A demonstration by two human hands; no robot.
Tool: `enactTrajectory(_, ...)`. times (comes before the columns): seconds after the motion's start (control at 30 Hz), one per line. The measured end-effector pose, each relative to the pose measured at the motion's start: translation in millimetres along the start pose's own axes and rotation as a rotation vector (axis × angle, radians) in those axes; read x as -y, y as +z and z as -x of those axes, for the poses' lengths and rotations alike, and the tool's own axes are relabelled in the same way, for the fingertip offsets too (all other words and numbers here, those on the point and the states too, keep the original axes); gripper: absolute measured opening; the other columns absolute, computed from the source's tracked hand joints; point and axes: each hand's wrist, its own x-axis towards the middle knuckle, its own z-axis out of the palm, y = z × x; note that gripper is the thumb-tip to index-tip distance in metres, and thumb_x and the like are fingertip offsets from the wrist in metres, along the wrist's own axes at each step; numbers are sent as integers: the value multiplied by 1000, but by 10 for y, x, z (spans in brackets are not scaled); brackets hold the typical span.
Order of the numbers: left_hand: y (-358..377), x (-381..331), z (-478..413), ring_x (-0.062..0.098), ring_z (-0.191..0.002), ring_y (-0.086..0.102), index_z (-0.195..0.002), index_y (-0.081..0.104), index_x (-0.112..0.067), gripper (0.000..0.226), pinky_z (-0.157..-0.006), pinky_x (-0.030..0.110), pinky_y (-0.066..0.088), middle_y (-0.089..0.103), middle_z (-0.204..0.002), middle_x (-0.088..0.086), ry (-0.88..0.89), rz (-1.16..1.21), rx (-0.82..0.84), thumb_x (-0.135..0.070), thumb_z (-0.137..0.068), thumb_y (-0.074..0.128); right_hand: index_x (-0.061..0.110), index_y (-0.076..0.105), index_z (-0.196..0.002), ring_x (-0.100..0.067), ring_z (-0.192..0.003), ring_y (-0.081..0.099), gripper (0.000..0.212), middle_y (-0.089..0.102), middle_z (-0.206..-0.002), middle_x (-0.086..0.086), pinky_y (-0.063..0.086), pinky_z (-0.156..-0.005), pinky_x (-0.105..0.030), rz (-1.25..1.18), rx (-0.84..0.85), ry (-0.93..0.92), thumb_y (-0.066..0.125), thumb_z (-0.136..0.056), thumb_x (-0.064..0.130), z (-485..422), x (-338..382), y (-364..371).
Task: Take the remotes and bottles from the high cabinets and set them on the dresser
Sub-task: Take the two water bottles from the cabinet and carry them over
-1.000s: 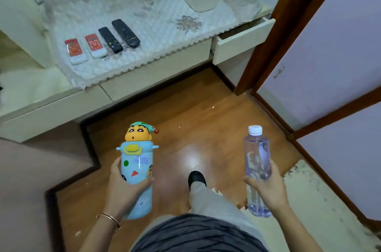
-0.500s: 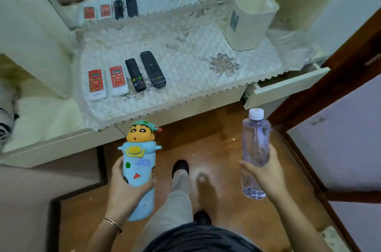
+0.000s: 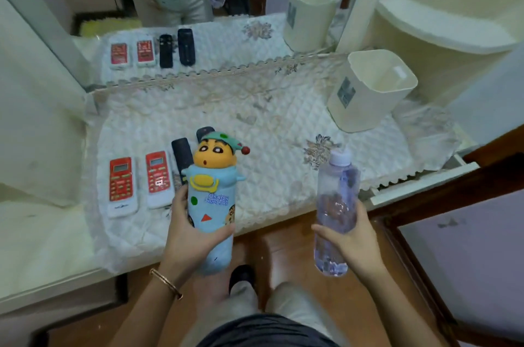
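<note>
My left hand (image 3: 190,236) grips a light blue cartoon bottle (image 3: 211,199) with a yellow character head as its lid, held upright over the dresser's front edge. A clear plastic water bottle (image 3: 336,204) with a white cap stands upright in my right hand (image 3: 351,241), at the dresser's front right. On the dresser's white quilted cover (image 3: 269,131) lie two red-and-white remotes (image 3: 122,185) (image 3: 158,178) side by side. Two black remotes (image 3: 181,153) lie to their right, partly hidden behind the cartoon bottle.
A cream plastic bin (image 3: 368,91) stands at the back right of the dresser. A mirror (image 3: 198,6) behind it reflects the remotes and the person. A drawer (image 3: 419,179) sticks out at the right. A dark wooden door frame (image 3: 453,176) runs along the right.
I have stepped closer to the dresser. Both bottles have moved forward and up, from over the floor to the dresser's front edge.
</note>
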Motion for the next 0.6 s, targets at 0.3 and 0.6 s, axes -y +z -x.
enactTrajectory(0.3,579,-408,-852,5,-101,57,-132,28,-20,96,-76,14,51,51,-124,5,112,14,-152,-1,-56,84,21,38,-118,-15,-105,53,64,53,-114,4,41,-81,-25,-52,73,-158,80,-69,14,-1070,743,29)
enactTrajectory(0.6,972,-441,-1440,-15,-80,60,-104,40,-25,69,-64,4,49,57,-98,-10,91,12,-364,1,-56,83,27,33,-106,4,-88,54,65,49,-99,24,41,-67,-5,-74,264,-242,82,-65,11,-1791,920,303)
